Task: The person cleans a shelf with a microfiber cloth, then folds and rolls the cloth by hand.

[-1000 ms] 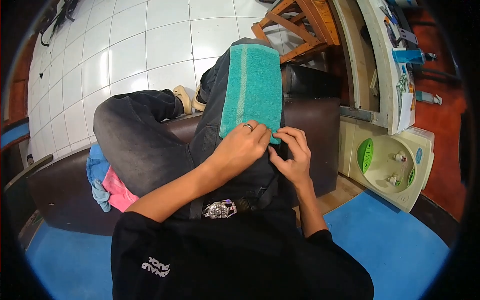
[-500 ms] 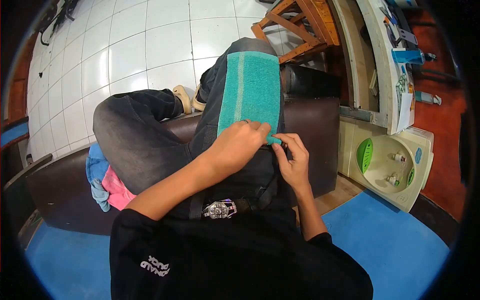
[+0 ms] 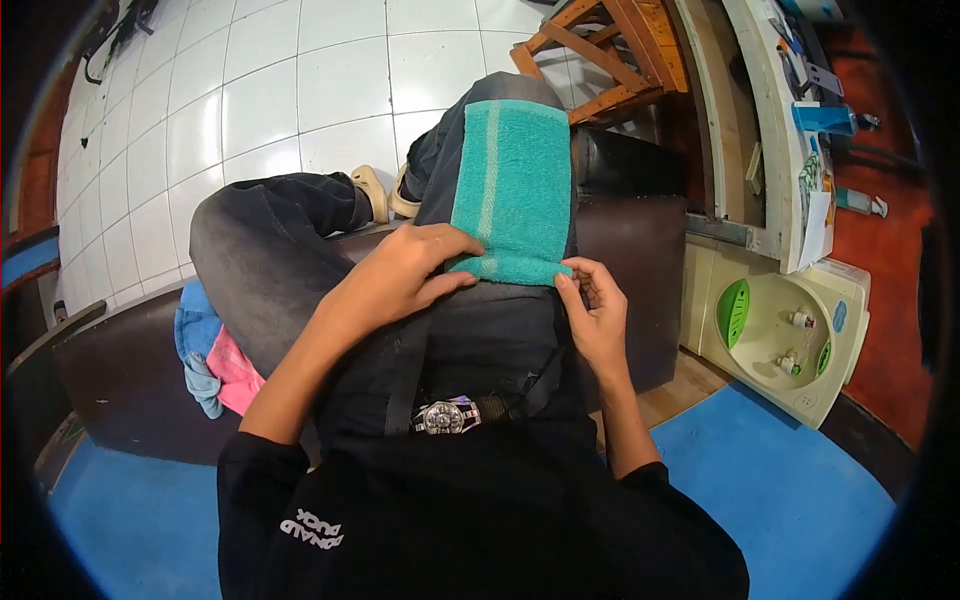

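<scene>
Across my thigh lies a teal towel (image 3: pixel 530 180) with a pale stripe along its left side. Its near edge is turned up into a narrow roll or fold. At the left end of that edge, my left hand (image 3: pixel 410 268) grips the cloth between thumb and fingers. My right hand (image 3: pixel 597 308) pinches the right corner, thumb on the near side and fingers curled behind. The towel's far part rests flat toward my knee.
Blue and pink cloths (image 3: pixel 232 370) lie beside my leg on the dark brown bench (image 3: pixel 130 400). At right stand a cream water dispenser (image 3: pixel 845 310) and a cluttered white shelf (image 3: pixel 790 170). A wooden stool (image 3: pixel 640 50) is beyond my knee.
My left hand has moved left from beside my right hand to the other end of the near edge. That edge now shows as a folded band across the towel's whole width.
</scene>
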Motion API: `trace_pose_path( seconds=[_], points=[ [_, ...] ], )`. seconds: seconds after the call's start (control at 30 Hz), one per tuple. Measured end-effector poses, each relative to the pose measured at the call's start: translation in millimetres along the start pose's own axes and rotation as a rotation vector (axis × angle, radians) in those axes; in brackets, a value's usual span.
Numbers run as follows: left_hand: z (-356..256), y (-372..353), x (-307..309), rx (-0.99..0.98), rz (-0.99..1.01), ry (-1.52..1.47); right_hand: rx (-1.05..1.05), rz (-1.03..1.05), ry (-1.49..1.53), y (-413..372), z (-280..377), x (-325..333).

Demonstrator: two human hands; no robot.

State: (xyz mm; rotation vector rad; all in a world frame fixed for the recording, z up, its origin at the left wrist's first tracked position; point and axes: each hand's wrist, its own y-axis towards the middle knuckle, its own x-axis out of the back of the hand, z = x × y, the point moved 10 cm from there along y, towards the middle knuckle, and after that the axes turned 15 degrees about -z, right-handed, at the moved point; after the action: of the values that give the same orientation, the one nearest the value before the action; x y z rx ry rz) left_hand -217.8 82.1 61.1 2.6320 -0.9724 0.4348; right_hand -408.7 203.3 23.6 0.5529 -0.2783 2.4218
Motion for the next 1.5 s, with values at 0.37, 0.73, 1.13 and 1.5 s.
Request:
trace_pose_path(
  seconds=[0.37,0.73,1.13,1.5],
  points=[
    [24.9,-2.7,-4.2,0.248,0.037,-0.117,-0.084,0.057,0.038,1.1,-2.3,0.1],
    [23.6,-11.8,-4.4,0.251,-0.086,0.285,-0.113,0.06,0.125,9.5,2.9,-7.3],
    [-52.3,0.8,-75.7,-0.27,-0.187,0.51,-0.131,0.04,0.114,18.2,-5.9,-8.4],
    [-39.9,13.7,-73.7,-0.228,-0.16,0.454,0.184,0.103,0.026,14.9,30.0,-5.3]
  ],
)
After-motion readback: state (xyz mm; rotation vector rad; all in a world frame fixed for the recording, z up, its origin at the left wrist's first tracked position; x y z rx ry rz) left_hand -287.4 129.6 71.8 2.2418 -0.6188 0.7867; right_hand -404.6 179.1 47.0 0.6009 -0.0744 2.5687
